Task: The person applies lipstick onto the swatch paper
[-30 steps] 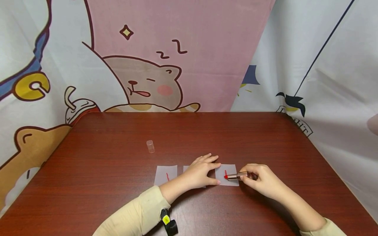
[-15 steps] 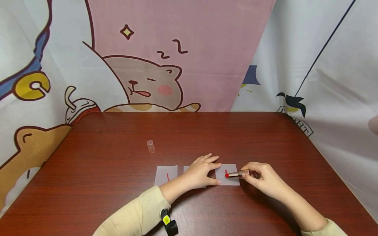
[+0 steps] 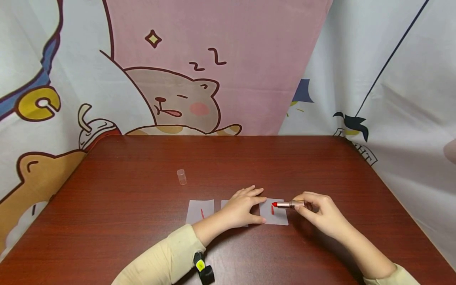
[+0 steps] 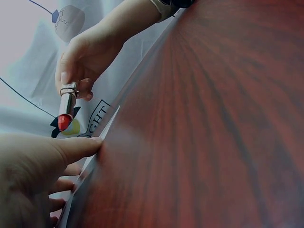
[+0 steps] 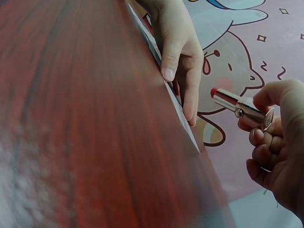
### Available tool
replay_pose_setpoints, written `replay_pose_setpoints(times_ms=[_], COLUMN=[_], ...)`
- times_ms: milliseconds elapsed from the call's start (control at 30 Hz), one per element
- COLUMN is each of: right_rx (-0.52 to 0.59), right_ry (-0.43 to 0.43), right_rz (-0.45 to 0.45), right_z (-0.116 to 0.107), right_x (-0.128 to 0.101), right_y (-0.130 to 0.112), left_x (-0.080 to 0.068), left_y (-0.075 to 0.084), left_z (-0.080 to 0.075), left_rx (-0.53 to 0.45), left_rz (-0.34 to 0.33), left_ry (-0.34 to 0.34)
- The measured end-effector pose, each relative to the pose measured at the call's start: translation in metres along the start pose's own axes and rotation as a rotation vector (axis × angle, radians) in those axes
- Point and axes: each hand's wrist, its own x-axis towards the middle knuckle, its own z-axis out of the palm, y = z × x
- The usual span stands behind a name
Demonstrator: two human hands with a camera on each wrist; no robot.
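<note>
Right hand: grasping the lipstick near its base, between thumb and fingertips, remaining fingers curled beneath. Lipstick held roughly level, red tip pointing toward the left hand. Tip raised clear of the right paper, above its far edge; gap between tip and sheet confirmed in the right wrist view, where the lipstick hangs off the paper edge in the curled fingers.

Right paper: flat on the table, bearing a short red stroke just below the tip.

Left hand: released, fingers straight and pressed flat, palm down. Positioned over the middle paper, mostly covering it, with thumb tip and fingertips touching the left edge of the right paper. In the left wrist view, thumb lying along the paper edge, lipstick above it, tip downward, pinched by the right hand.

Left paper: beside the left wrist, uncovered, marked with a red stroke.

Clear cap: upright on the table, beyond the left paper, well apart from both hands.

Backdrop: cartoon-print cloth behind and beside the table.
</note>
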Motion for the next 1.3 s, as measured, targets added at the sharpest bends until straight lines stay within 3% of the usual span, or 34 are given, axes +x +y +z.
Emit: replay_pose_setpoints(times_ms=[367, 1000, 1300], right_rx=[-0.012, -0.014, 0.004], right_ry=[0.017, 0.099, 0.12], right_rz=[0.059, -0.028, -0.02], right_z=[-0.004, -0.004, -0.005], right_x=[0.0, 0.012, 0.023], right_y=[0.007, 0.002, -0.011], left_x=[0.0, 0.0, -0.001], left_y=[-0.002, -0.007, -0.01], left_z=[-0.001, -0.008, -0.021], left_rx=[-0.048, -0.178, -0.291], left_rz=[-0.005, 0.008, 0.047], left_ry=[0.015, 0.05, 0.119])
